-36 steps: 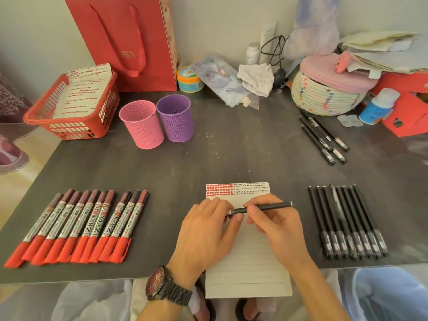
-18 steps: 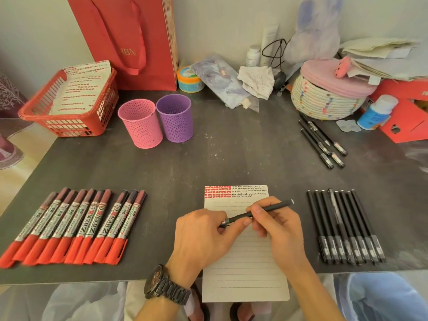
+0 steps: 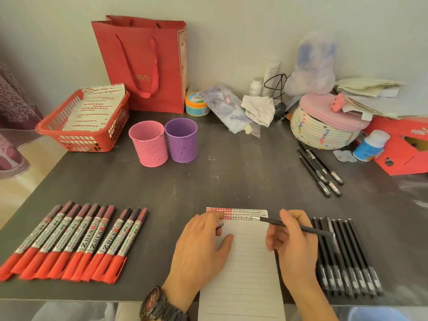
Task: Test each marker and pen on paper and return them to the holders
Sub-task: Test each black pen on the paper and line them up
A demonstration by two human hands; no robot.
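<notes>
On my feed the person's left hand [image 3: 199, 253] and right hand [image 3: 294, 249] are bare, and both forearms run uncovered to the bottom edge of the view. The left wrist carries a chunky watch [image 3: 159, 305]: round dark case, reddish dial, black link bracelet. Below the counter [image 3: 208, 181] edge I make out pale cloth [image 3: 69, 311] and a blue patch [image 3: 375, 313], too blurred for me to call clothing.
</notes>
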